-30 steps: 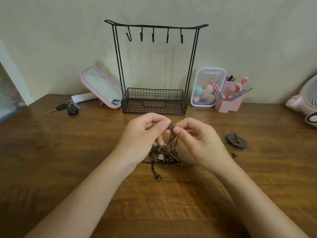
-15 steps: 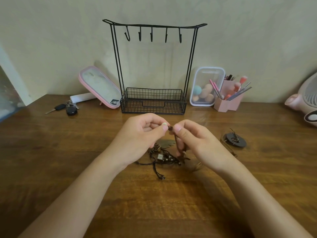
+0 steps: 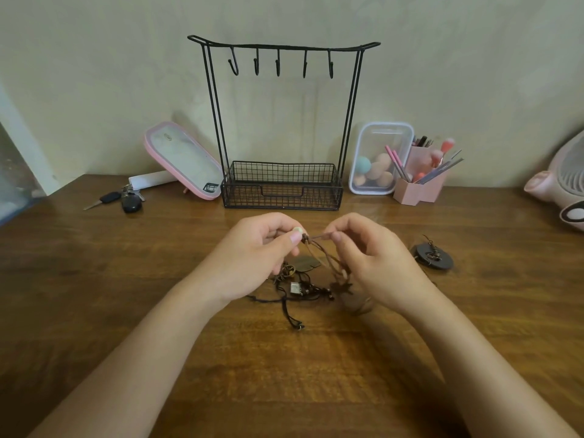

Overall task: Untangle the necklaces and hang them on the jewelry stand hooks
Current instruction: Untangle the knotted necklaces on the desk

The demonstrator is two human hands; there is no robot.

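left hand [image 3: 252,257] pinches the knotted end of a thin brown cord [image 3: 319,237] between thumb and forefinger, other fingers curled in

right hand [image 3: 376,260] pinches the same cord just beside it, thumb against forefinger tip, remaining fingers loosely curled

the cord runs short and taut between the two hands, raised above the table [image 3: 126,279]; more brown strands droop in loops from it under the right hand

these strands lead down to the tangle [image 3: 300,287], which lies on the wood below and between the hands: black string, small metal charms, a flat leaf-shaped bronze piece, one black end trailing toward the viewer

stand [image 3: 217,121] of thin black wire is upright at the back by the wall, with a mesh basket base; five j-shaped hooks [image 3: 278,64] on the top bar are all bare

a dark round disc [image 3: 437,263] with a coiled metal bit on top lies right of the right hand, apart from it

table is glossy brown wood grain

at the back: tilted pink-rimmed mirror [image 3: 186,162], keys [image 3: 126,200], clear box [image 3: 379,134] of egg-shaped sponges, pink holder [image 3: 417,188] with brushes, pink fan [image 3: 565,191] at the right edge
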